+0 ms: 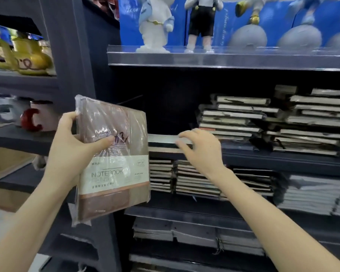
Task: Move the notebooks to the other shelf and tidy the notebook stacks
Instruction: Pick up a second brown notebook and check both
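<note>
My left hand (75, 152) grips a brown notebook in clear plastic wrap (114, 160), thumb across its cover, held upright in front of the shelf unit's left post. My right hand (200, 150) reaches forward with fingers spread and relaxed, its fingertips at a flat notebook (163, 141) lying alone on the middle shelf (283, 157). Untidy notebook stacks (243, 118) fill the right part of that shelf. The shelf below holds more notebook stacks (196, 181).
Figurines (157, 26) stand on the top shelf behind a clear lip. Mugs (35, 116) sit on the left shelving unit. A lower shelf carries further notebooks (185, 234). The left part of the middle shelf is dark and open.
</note>
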`<state>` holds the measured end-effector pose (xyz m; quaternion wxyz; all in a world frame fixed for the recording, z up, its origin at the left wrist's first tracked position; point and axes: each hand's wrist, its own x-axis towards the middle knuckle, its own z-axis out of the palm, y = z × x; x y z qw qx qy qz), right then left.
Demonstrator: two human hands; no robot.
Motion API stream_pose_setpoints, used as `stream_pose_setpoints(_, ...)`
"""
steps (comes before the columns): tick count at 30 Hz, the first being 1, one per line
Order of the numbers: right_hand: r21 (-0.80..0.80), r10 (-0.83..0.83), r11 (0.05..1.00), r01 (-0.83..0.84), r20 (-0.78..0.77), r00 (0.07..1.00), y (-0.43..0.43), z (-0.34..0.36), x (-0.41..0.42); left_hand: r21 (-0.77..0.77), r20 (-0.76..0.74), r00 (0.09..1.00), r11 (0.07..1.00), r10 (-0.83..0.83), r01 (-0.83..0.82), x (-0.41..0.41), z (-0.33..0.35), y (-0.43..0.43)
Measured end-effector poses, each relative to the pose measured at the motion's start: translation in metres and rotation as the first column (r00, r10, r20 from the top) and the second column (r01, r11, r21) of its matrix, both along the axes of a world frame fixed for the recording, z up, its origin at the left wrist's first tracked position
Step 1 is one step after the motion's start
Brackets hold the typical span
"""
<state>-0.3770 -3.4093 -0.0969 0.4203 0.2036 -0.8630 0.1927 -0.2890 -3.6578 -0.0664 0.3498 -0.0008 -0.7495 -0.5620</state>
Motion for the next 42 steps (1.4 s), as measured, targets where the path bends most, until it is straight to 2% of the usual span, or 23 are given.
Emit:
stream_pose_setpoints(1, 0.097, 0.072, 0.992, -0.085, 0.131, 0.989, -0.004, 0.0, -0.008, -0.013, 0.004, 1.0, 1.0, -0.028, 0.028, -0.006, 0.0, -0.003)
stream_pose_setpoints(3, 0.19, 0.086, 0.966, -0.174, 0.4, 0.912, -0.009, 0.0, -0.022, -0.038, 0.002, 0.998, 0.997, -0.069, 0.069, -0.017, 0.005, -0.011)
stream_pose_setpoints(5, 0.182, 0.04, 0.974, -0.138, 0.458, 0.888, -0.014, 0.0, -0.036, -0.052, -0.002, 0.994, 0.992, -0.112, 0.112, -0.029, 0.011, -0.019)
stream_pose_setpoints(9, 0.224, -0.126, 0.974, 0.026, 0.447, 0.886, -0.028, 0.0, -0.059, -0.036, -0.007, 0.978, 0.977, -0.21, 0.209, -0.05, 0.021, -0.028)
stream_pose_setpoints(11, 0.173, -0.111, 0.984, 0.05, 0.366, 0.924, -0.032, 0.0, -0.051, -0.032, -0.005, 0.97, 0.97, -0.241, 0.241, -0.057, 0.02, -0.033)
stream_pose_setpoints(13, -0.034, -0.078, 0.996, 0.079, 0.022, 0.997, -0.021, 0.005, -0.032, -0.02, 0.007, 0.965, 0.964, -0.264, 0.264, -0.062, 0.018, -0.036)
stream_pose_setpoints(14, -0.131, -0.131, 0.986, 0.106, -0.191, 0.973, -0.009, 0.011, -0.022, -0.009, 0.012, 0.961, 0.961, -0.275, 0.275, -0.064, 0.017, -0.037)
stream_pose_setpoints(15, -0.209, -0.22, 0.966, 0.155, -0.339, 0.915, 0.007, 0.02, -0.016, 0.005, 0.016, 0.959, 0.959, -0.284, 0.284, -0.066, 0.017, -0.036)
stream_pose_setpoints(16, -0.248, -0.313, 0.941, 0.229, -0.388, 0.867, 0.026, 0.031, -0.015, 0.015, 0.02, 0.956, 0.957, -0.291, 0.291, -0.069, 0.017, -0.035)
stream_pose_setpoints(17, -0.236, -0.406, 0.91, 0.34, -0.348, 0.845, 0.044, 0.043, -0.018, 0.024, 0.022, 0.954, 0.954, -0.299, 0.298, -0.071, 0.017, -0.033)
stream_pose_setpoints(18, -0.155, -0.501, 0.865, 0.477, -0.245, 0.83, 0.062, 0.053, -0.027, 0.03, 0.02, 0.951, 0.951, -0.308, 0.308, -0.073, 0.017, -0.032)
stream_pose_setpoints(20, 0.094, -0.624, 0.779, 0.62, 0.012, 0.781, 0.092, 0.065, -0.049, 0.043, 0.016, 0.949, 0.948, -0.315, 0.314, -0.076, 0.019, -0.028)
stream_pose_setpoints(21, 0.173, -0.634, 0.771, 0.613, 0.115, 0.765, 0.101, 0.07, -0.058, 0.04, 0.016, 0.952, 0.951, -0.307, 0.306, -0.078, 0.02, -0.026)
stream_pose_setpoints(23, 0.226, -0.593, 0.805, 0.549, 0.27, 0.759, 0.11, 0.079, -0.075, 0.047, 0.019, 0.951, 0.95, -0.308, 0.307, -0.081, 0.023, -0.021)
stream_pose_setpoints(25, 0.236, -0.579, 0.816, 0.528, 0.344, 0.74, 0.112, 0.088, -0.087, 0.073, 0.023, 0.946, 0.944, -0.325, 0.322, -0.086, 0.027, -0.015)
stream_pose_setpoints(27, 0.228, -0.581, 0.814, 0.534, 0.338, 0.741, 0.109, 0.092, -0.089, 0.091, 0.033, 0.942, 0.939, -0.334, 0.33, -0.089, 0.031, -0.01)
stream_pose_setpoints(29, 0.238, -0.589, 0.806, 0.542, 0.237, 0.773, 0.105, 0.089, -0.076, 0.108, 0.033, 0.942, 0.938, -0.335, 0.33, -0.094, 0.032, -0.006)
stream_pose_setpoints(33, 0.215, -0.454, 0.841, 0.496, -0.217, 0.864, 0.113, 0.071, -0.035, 0.123, 0.029, 0.952, 0.946, -0.304, 0.299, -0.097, 0.035, -0.001)
stream_pose_setpoints(34, 0.211, -0.415, 0.857, 0.47, -0.258, 0.872, 0.117, 0.072, -0.027, 0.132, 0.026, 0.952, 0.945, -0.306, 0.301, -0.098, 0.035, 0.0)
stream_pose_setpoints(36, 0.225, -0.369, 0.882, 0.414, -0.219, 0.903, 0.122, 0.079, -0.016, 0.147, 0.024, 0.948, 0.94, -0.316, 0.309, -0.099, 0.037, 0.003)
stream_pose_setpoints(39, 0.314, -0.338, 0.891, 0.327, -0.02, 0.941, 0.12, 0.079, -0.014, 0.143, 0.011, 0.951, 0.941, -0.31, 0.305, -0.098, 0.038, 0.006)
stream_pose_setpoints(42, 0.436, -0.329, 0.839, 0.327, -0.073, 0.942, 0.121, 0.058, -0.018, 0.151, 0.002, 0.948, 0.938, -0.317, 0.313, -0.094, 0.041, 0.006)
